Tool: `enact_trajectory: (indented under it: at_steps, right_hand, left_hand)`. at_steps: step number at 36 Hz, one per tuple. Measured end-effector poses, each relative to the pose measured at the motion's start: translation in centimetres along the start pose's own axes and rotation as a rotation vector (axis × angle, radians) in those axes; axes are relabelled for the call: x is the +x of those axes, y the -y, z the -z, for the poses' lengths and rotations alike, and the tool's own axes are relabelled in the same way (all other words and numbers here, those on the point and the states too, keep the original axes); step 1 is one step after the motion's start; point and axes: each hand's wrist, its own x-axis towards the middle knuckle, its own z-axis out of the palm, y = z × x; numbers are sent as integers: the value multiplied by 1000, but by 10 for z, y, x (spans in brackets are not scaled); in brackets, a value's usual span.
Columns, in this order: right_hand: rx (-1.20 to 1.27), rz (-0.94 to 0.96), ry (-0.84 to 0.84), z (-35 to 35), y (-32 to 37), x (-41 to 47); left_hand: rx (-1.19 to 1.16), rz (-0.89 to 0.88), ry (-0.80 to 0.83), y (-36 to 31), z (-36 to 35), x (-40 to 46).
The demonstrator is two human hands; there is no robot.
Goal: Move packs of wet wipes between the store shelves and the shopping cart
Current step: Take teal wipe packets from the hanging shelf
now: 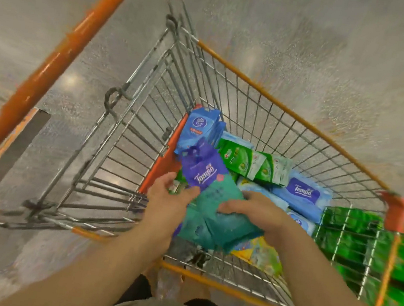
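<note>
With both grips clamped on the teal-and-purple Tempo pack [211,200], left hand [167,199] at nine o'clock, right hand [252,208] at three, I'd lift it level, clear of the shopping cart [288,113] rim

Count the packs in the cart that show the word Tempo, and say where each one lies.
2. The purple Tempo pack is at the left hand; the blue Tempo pack lies by the cart's far right side. Others may be hidden underneath.

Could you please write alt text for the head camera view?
Both hands, left and right, hold teal and purple wipes packs over a wire shopping cart with orange trim, containing blue and green packs.
</note>
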Motion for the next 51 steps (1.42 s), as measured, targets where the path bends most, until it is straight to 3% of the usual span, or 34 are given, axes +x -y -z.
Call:
enact_trajectory:
  at_steps: [10,17,25,34,51]
  right_hand:
    - [690,356,-61,-13,16,-135]
    - [791,564,-243,-6,8,-202]
    - [873,798,-648,-2,-39,-269]
    - [1084,907,-904,-14,-129,-345]
    - [1346,819,-1306,-48,-363,-467]
  left_hand:
    - [-42,-96,660,-72,-14,-93]
    - [-26,-176,922,-102,-39,-152]
    - [111,-125,1172,-102,-80,-223]
    - [376,-147,1379,-55,-110,-320]
    - [692,13,1687,119,-139,-517]
